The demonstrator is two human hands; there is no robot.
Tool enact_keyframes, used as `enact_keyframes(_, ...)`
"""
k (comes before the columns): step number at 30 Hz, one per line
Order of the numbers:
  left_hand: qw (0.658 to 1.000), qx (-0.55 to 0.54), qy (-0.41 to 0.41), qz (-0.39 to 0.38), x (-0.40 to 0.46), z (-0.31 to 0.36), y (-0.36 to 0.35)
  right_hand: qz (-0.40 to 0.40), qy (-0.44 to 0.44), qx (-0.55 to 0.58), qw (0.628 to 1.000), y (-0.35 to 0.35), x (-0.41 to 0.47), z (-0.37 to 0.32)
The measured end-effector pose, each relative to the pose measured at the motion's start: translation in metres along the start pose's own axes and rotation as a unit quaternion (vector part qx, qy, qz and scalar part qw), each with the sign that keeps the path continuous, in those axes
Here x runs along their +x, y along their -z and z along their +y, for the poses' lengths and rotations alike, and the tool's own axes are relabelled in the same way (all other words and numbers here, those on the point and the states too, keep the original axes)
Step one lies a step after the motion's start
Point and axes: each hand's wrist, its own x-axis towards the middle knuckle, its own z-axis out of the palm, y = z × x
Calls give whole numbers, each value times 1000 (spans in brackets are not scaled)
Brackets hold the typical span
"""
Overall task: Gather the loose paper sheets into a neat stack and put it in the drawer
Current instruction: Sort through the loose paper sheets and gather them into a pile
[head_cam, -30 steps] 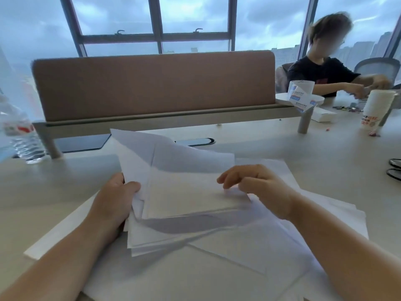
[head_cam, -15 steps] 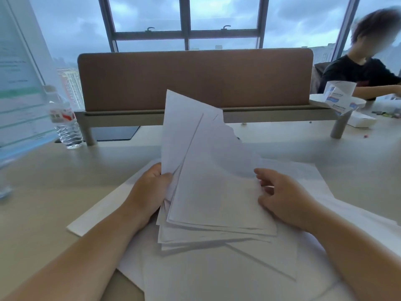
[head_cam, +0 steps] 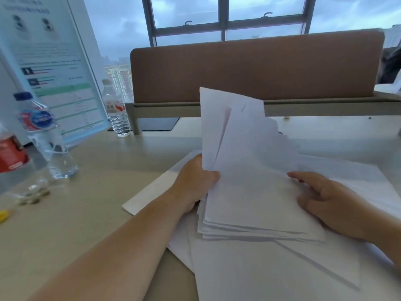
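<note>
Change: Over the last second the bundle of white paper sheets (head_cam: 249, 170) had been tipped from lying nearly flat to standing tilted on its lower edge, top corners fanned apart near the brown fabric divider panel (head_cam: 256, 66).
Left hand: The left hand (head_cam: 195, 183) gripped the bundle's left edge, thumb across the front sheet, as it had a second before.
Right hand: The right hand (head_cam: 325, 198) had slid from the top of the pile to its right edge; the fingers lay loosely curled against the paper, and I could not tell whether they pinched it.
Stack: Corners and lower edges were still staggered, so the bundle was not yet squared.
Loose sheets: More white sheets (head_cam: 271, 274) lay spread beneath it toward the near edge of the beige worktop (head_cam: 86, 213).
Meaning: Raising the bundle looked like preparation for tapping it even; gathering seemed partly done.
Drawer: None was in view.
Nearby: Clear plastic water bottles (head_cam: 43, 135) stood toward the left edge.
</note>
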Motion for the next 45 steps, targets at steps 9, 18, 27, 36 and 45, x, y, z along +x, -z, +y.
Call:
enact_keyframes(9, 990, -138, -5, -8, -4, -1, 5, 27, -43, 416, 908, 1, 2, -11)
enact_keyframes(18, 987, 96, -17, 125, 4, -15, 9, 106, -89, 361, 922, -2, 8, -9)
enact_keyframes(27, 975, 207, -75, 33, 29, -54, 0, 187, -122, 433, 873, 9, 10, 4)
enact_keyframes(36, 984, 154, -83, 17, -1, -16, -9, 170, -114, 492, 846, 7, 6, -5)
enact_keyframes(45, 999, 22, -44, 20, -14, 2, -24, 93, -24, 374, 922, 7, -2, -10)
